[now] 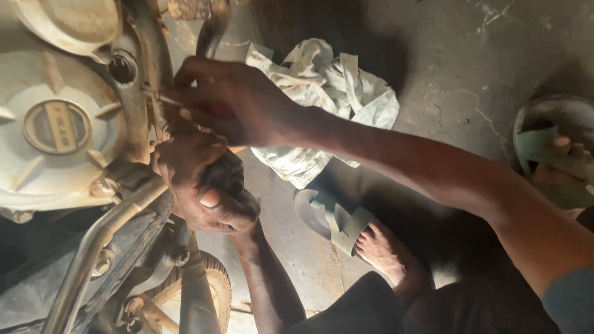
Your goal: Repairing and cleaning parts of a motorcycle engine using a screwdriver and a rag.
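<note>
Seen from the head camera, looking down: both hands working at the near side of a dusty motorcycle engine case (59, 124) on the left. Right hand (232, 102) reaching in from the right, fingers pinched shut around a thin pale pin-like piece (164, 98), tip pressed toward the frame just beside the case. Left hand (201, 185) directly below, closed in a tight fist around a dark grip or tool handle (226, 176), mostly hidden, kind impossible to tell. Hands touching or nearly so. Could slip: thin piece held only by fingertips, likely greasy, easily dropped among pedal lever (93, 247) and frame parts beneath. Could also pinch a finger, knuckles crowded against metal. Behind, a crumpled pale rag (328, 93) on the concrete floor (458, 68); sandalled foot (365, 238) to the right, well apart from the hands.
</note>
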